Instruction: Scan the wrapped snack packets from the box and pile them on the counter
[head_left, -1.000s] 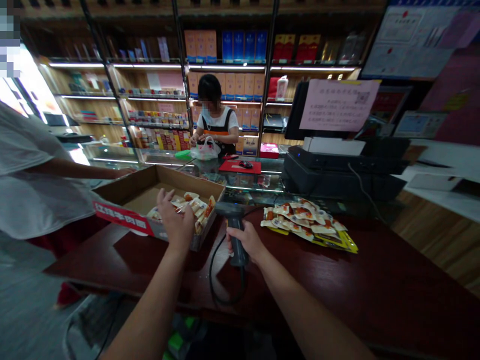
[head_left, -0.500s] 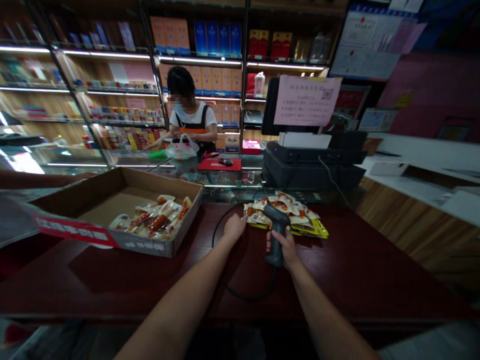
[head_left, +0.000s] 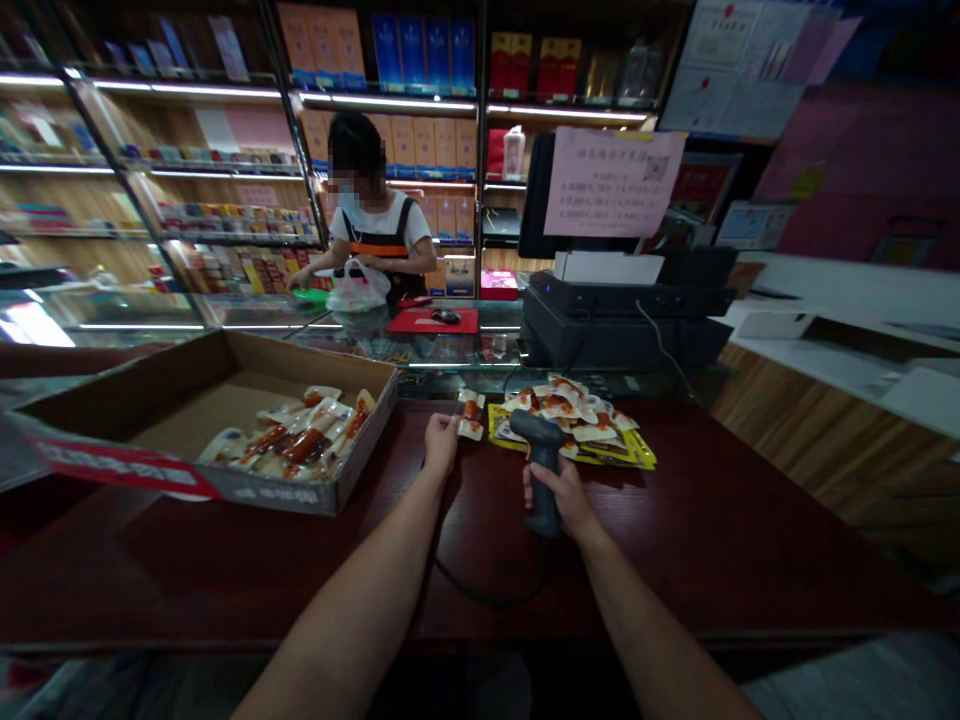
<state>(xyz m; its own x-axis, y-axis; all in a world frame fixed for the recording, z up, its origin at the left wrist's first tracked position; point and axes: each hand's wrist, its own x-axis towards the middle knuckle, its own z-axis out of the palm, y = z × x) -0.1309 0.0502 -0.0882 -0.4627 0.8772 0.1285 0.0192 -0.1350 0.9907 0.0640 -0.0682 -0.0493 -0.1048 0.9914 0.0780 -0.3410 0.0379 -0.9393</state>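
My left hand (head_left: 440, 442) pinches a small white and orange snack packet (head_left: 471, 414) just left of a pile of like packets (head_left: 576, 417) on the dark red counter (head_left: 720, 540). My right hand (head_left: 561, 495) grips a grey handheld barcode scanner (head_left: 540, 460), its head up and facing the pile. The scanner's black cable (head_left: 487, 592) loops over the counter toward me. To the left sits an open cardboard box (head_left: 150, 400) with several more packets (head_left: 300, 440) in its right end.
A black till with a monitor and pink notice (head_left: 611, 180) stands behind the pile. Beyond a glass display counter (head_left: 420, 345) a person (head_left: 373, 225) handles a plastic bag. Lit shelves of boxed goods fill the back wall. A white ledge (head_left: 862, 300) runs along the right.
My left hand left the box, crossed to the pile and lifted one packet. My right hand carried the scanner right, up to the pile. The view turned right, away from the person at left.
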